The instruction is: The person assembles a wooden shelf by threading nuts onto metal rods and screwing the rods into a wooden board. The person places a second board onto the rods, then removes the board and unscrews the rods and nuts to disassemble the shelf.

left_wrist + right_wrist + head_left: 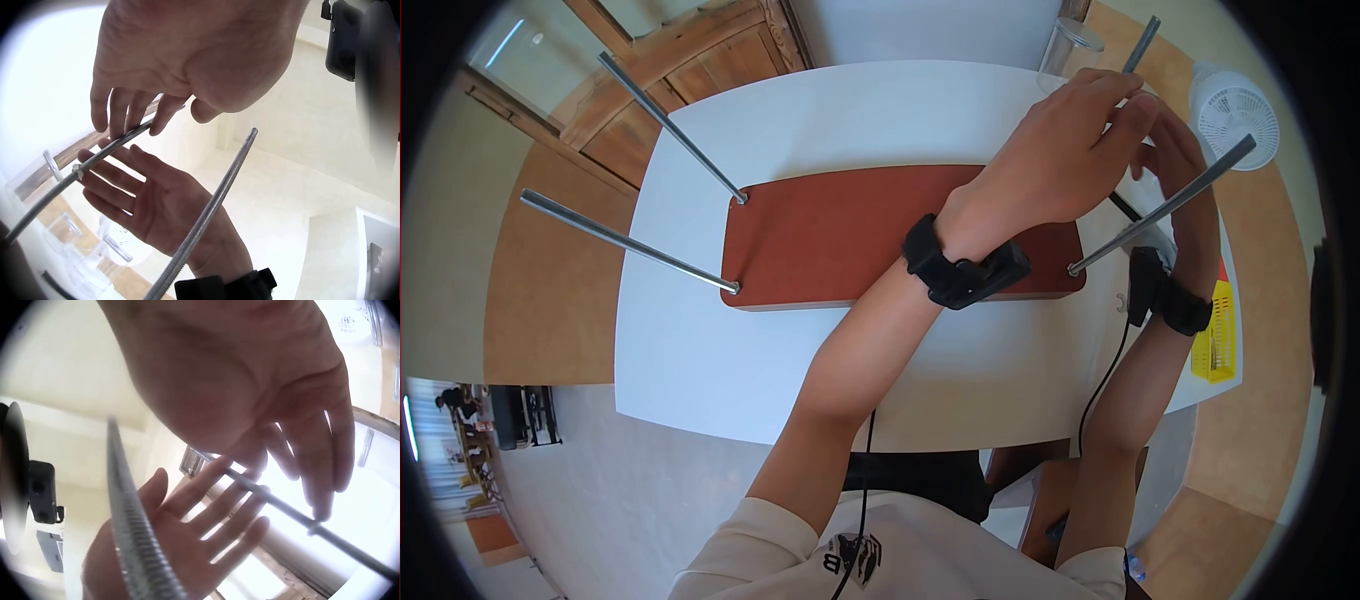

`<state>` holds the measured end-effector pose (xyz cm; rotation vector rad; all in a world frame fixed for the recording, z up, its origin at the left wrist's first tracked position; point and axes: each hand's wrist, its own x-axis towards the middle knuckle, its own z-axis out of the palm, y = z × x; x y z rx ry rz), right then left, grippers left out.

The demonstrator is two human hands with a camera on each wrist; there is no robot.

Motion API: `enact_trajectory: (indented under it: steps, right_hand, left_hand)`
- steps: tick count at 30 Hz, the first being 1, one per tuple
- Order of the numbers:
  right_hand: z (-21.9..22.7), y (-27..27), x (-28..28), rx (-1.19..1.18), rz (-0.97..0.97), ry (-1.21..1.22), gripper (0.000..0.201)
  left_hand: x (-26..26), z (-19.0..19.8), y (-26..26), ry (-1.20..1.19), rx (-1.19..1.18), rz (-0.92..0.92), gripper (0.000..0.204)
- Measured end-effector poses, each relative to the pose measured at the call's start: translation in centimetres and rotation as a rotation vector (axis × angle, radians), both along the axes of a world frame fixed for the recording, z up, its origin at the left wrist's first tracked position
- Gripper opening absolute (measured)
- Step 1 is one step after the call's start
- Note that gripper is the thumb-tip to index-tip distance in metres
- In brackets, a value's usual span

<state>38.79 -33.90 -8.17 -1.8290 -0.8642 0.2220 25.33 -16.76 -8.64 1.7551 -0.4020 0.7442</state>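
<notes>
A red-brown board (830,235) lies on the white table, with a metal threaded rod standing up at each corner. My left hand (1065,150) reaches across to the far right rod (1142,45), its fingers extended and touching the rod in the left wrist view. A small nut (77,170) sits partway along that rod. Beyond the near right rod (1175,202), my right hand (1190,190) is raised with fingers mostly straight. In the right wrist view, one of its fingertips is right at the nut (314,527). The far rod's lower part is hidden behind my left hand in the head view.
Two more rods, far left (670,130) and near left (630,240), slant outward in view. A clear jar (1068,52) stands at the back. To the right are a yellow basket (1215,340) and a white fan (1238,115). A black cable (1105,385) trails from my right wrist.
</notes>
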Motion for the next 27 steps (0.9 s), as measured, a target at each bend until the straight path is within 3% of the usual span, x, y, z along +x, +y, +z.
enact_trajectory:
  steps: [4, 6, 9, 13, 16, 18, 22, 27]
  right_hand:
    - [0.3, 0.1, -1.5, 0.104, -0.109, 0.093, 0.04]
    - [-0.7, 0.4, -1.5, 0.252, 0.015, -0.109, 0.038]
    - [-1.3, 0.5, -1.7, 0.238, 0.034, -0.092, 0.038]
    - [0.1, 0.2, -1.8, 0.078, -0.055, -0.029, 0.038]
    - [0.4, -0.2, -1.5, 0.142, -0.025, 0.078, 0.038]
    - [-0.1, 0.4, -1.6, 0.207, 0.081, -0.107, 0.037]
    - [-0.9, 0.7, -2.9, 0.249, -0.009, -0.047, 0.036]
    - [0.4, -0.4, -0.7, 0.023, -0.079, 0.013, 0.04]
  left_hand:
    - [0.2, -0.2, 0.0, -0.026, -0.013, -0.039, 0.039]
    - [0.6, -0.5, -0.1, -0.062, -0.017, -0.038, 0.039]
    - [0.7, -0.7, -0.2, -0.085, 0.003, 0.026, 0.036]
    - [0.1, -0.1, 0.2, -0.031, -0.008, -0.043, 0.039]
    - [0.3, -0.4, 0.0, -0.045, -0.003, -0.035, 0.038]
    - [0.4, -0.3, -0.3, -0.064, -0.03, -0.043, 0.038]
    - [-0.3, -0.2, -0.5, -0.061, -0.036, 0.04, 0.037]
    - [-0.2, -0.3, -0.4, -0.091, -0.056, 0.036, 0.036]
